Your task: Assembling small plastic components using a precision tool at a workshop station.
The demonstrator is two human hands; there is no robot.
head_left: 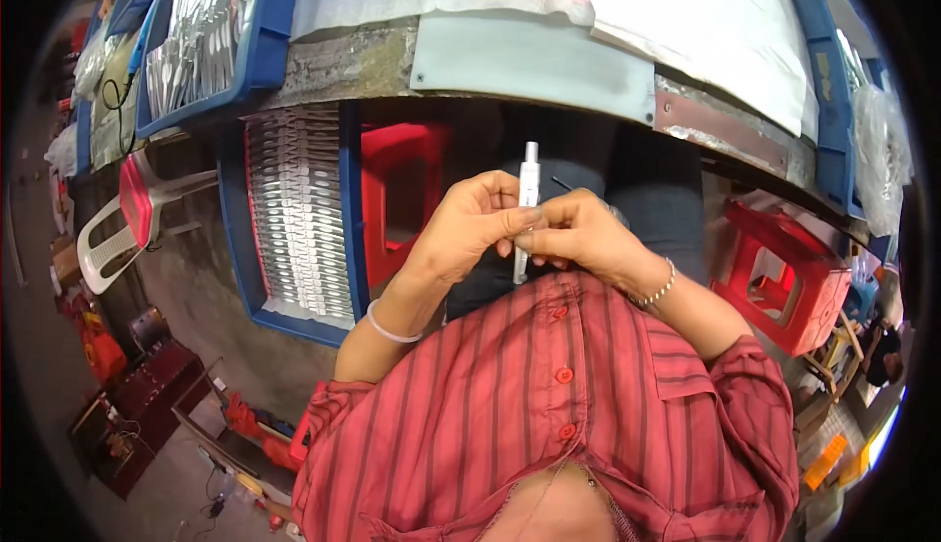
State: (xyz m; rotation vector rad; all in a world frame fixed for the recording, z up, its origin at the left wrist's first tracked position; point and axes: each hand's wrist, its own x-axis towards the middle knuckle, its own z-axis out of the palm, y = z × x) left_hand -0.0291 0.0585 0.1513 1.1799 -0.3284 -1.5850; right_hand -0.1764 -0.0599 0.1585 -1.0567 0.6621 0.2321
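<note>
A slim white-and-silver pen-like tube [530, 181] stands nearly upright in front of my chest, its narrower end pointing away from me. My left hand [475, 223] is closed, with thumb and fingers pinching the tube's middle from the left. From the other side, my right hand [588, 238] is also closed, its fingertips pressed to the tube's lower part. A thin dark stick [561, 183] pokes out above the right fingers; its other end is hidden. The tube's lower tip shows below both hands.
Ahead lies a worktable with a pale metal plate [529, 64] along its edge and white cloth [706, 23] on top. A blue crate [235, 258] of silver pieces in rows is at my left. Another blue crate [265, 42] sits higher. Red stools [784, 272] stand on both sides.
</note>
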